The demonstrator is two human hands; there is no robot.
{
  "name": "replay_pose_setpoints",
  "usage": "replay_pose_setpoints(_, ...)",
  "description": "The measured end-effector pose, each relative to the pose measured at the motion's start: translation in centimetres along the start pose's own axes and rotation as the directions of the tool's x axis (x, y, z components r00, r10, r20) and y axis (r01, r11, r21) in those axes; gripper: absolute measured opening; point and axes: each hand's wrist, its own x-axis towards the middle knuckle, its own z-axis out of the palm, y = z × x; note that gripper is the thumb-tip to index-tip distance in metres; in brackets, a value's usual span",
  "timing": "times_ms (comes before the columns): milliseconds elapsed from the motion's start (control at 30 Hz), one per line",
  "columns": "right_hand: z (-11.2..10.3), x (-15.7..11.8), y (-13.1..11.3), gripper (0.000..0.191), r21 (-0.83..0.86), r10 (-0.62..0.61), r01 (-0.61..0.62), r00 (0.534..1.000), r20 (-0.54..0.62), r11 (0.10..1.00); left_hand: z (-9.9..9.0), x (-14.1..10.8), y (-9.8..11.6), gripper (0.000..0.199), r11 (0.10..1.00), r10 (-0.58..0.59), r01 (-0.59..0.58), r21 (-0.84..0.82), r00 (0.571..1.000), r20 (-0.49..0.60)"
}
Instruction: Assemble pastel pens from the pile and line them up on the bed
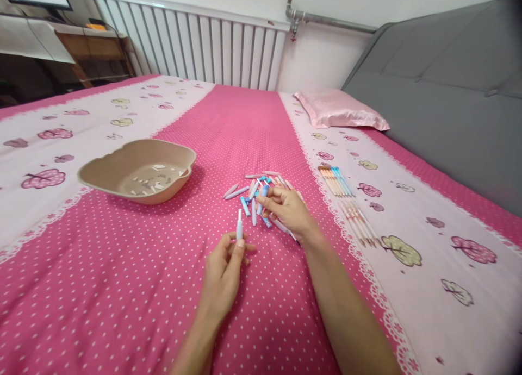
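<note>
My left hand is closed round a pale pen barrel, held upright with a narrow white tip at its top. To its right, my right hand pinches a blue pen piece between thumb and fingers; its exact shape is partly covered. The two held pieces are apart. Beneath and behind my right hand lies a loose pile of pen parts, among them pale barrels and short blue pieces. Some of the pile is hidden by the hand.
A beige basin with small white pieces stands at left. Pens lie in two rows at right, an orange-and-blue row and a paler row. Beyond are a pink pillow, a grey headboard and a radiator.
</note>
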Motion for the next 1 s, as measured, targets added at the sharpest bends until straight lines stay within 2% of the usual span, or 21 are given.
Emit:
replay_pose_setpoints(100, 0.3, -0.2, -0.6, 0.036, 0.139, -0.008, 0.011, 1.0, -0.015, 0.99, 0.0, 0.0, -0.1, 0.032, 1.0, 0.0, 0.0, 0.003, 1.0, 0.009)
replay_pose_setpoints(233, 0.3, -0.4, -1.0, 0.034, 0.21, -0.017, 0.026, 0.999, -0.048, 0.977, -0.1, 0.0, 0.1, 0.032, 1.0, -0.001, 0.0, 0.016, 0.999, 0.034)
replay_pose_setpoints(633, 0.4, -0.6, -1.2, 0.031, 0.206, -0.05, 0.04, 0.998, 0.046, 0.978, 0.0, -0.1, 0.0, 0.036, 0.998, -0.006, 0.0, 0.061, 0.994, 0.105)
replay_pose_setpoints(1000, 0.7, -1.1, -1.0, 0.017, 0.127, -0.027, -0.001, 0.975, 0.221, 0.992, -0.2, -0.2, 0.3, 0.034, 0.996, 0.003, -0.013, 0.083, 0.994, 0.11)
